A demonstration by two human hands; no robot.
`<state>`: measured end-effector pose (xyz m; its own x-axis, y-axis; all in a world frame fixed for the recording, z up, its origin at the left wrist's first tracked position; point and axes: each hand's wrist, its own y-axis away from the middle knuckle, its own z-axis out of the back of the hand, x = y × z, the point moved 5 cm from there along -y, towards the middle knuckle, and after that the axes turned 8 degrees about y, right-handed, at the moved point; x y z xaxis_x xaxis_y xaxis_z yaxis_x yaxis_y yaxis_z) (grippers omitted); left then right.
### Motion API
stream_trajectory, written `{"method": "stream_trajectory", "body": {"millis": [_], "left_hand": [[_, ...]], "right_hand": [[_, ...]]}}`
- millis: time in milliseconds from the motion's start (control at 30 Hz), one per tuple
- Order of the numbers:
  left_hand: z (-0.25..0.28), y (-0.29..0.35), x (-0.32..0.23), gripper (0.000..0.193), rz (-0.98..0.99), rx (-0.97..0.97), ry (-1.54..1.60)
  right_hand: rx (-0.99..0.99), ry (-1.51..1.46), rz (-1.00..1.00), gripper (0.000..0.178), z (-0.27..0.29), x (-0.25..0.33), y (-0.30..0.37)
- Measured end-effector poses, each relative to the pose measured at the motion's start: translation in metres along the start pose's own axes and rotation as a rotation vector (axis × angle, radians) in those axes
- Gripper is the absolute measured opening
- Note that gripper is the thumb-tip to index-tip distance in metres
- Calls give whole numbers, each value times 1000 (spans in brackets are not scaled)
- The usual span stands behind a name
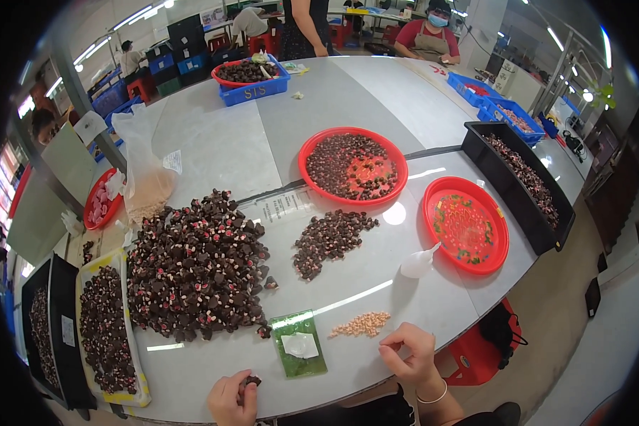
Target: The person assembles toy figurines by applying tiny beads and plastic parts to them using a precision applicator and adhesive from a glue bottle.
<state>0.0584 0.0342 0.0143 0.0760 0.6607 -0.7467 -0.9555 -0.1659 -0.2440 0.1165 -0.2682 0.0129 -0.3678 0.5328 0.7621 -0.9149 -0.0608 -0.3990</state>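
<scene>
My left hand (228, 401), at the table's near edge, pinches a small dark brown piece (251, 381) between thumb and fingers. My right hand (412, 356) is closed in a pinch just right of a small pile of beige bits (361, 324); whatever its fingertips hold is too small to make out. Between the hands lies a green mat (308, 363) with a crumpled white sheet (299, 346) on it. Left of the mat rises a big heap of dark brown pieces with pink and beige parts (195, 266). A smaller dark pile (330, 240) lies beyond the mat.
A white squeeze bottle (419, 263) stands right of the beige bits. Red trays (306, 177) (503, 250) lie behind it. Black bins (62, 330) (539, 238) flank the table; a white tray (140, 383) stands left. People are across the table.
</scene>
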Motion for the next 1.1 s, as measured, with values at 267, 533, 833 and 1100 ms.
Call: {"method": "stream_trajectory", "body": {"millis": [267, 533, 833, 1100], "left_hand": [[1, -1, -1, 15, -36, 7, -17], [4, -3, -9, 15, -61, 20, -34], [4, -3, -8, 15, -60, 16, -38], [4, -3, -7, 15, -65, 6, -33]], "right_hand": [[19, 8, 4, 9, -1, 0, -3], [41, -8, 6, 9, 0, 0, -3], [51, 5, 18, 8, -1, 1, -4], [60, 4, 19, 8, -1, 1, -4]]}}
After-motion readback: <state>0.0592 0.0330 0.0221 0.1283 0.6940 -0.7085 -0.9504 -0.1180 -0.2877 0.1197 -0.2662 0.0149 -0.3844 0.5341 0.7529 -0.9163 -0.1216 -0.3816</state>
